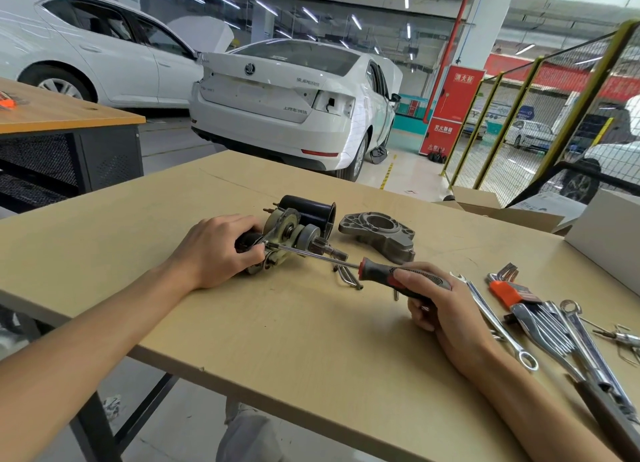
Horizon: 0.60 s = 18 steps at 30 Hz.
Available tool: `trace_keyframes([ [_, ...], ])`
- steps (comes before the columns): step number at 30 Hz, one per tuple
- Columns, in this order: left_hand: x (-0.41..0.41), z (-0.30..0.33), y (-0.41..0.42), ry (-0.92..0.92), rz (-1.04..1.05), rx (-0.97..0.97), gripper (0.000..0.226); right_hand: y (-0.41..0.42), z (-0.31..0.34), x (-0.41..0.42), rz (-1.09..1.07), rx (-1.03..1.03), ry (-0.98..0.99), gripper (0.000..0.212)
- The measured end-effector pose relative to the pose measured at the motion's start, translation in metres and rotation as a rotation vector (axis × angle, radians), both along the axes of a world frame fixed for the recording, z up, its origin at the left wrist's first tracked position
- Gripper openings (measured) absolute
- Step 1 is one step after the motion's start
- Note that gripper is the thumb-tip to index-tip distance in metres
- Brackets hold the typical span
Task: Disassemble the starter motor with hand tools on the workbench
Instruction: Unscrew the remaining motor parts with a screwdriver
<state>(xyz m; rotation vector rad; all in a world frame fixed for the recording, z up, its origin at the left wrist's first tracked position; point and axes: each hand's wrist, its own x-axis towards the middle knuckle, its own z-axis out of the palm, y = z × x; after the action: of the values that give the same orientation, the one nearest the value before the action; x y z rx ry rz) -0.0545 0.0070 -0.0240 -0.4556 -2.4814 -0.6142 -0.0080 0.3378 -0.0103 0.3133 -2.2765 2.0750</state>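
- The left hand (216, 252) is curling its fingers round the dark end of the starter motor (291, 238), pinning it on its side near the middle of the workbench (311, 340).
- The right hand (434, 300) is gripping the red-and-black handle of the screwdriver (391, 272); its shaft is reaching leftward to a fastener just beside the left fingers.
- The motor is looking heavy, rigid and round, so it is likely wanting to roll; holding the casing, not the gear end, seems safest.
- The detached nose housing (379, 234) is lying just behind, and the wrenches (554, 326) are lying to the right.
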Motion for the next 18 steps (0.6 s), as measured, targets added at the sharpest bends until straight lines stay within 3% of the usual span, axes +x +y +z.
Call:
trace_keyframes([
  [4, 0.0006, 0.0011, 0.0001, -0.002, -0.002, 0.002, 0.045, -0.0022, -0.0006, 0.0011, -0.011, 0.023, 0.005, 0.031],
  [9, 0.0005, 0.0017, 0.0009, -0.011, 0.009, 0.002, 0.050, -0.0058, -0.0031, 0.0035, -0.107, 0.065, -0.013, 0.071],
  [18, 0.0009, 0.0022, 0.0003, -0.024, 0.010, 0.009, 0.051, -0.0063, -0.0002, 0.0015, -0.064, -0.007, 0.000, 0.041],
])
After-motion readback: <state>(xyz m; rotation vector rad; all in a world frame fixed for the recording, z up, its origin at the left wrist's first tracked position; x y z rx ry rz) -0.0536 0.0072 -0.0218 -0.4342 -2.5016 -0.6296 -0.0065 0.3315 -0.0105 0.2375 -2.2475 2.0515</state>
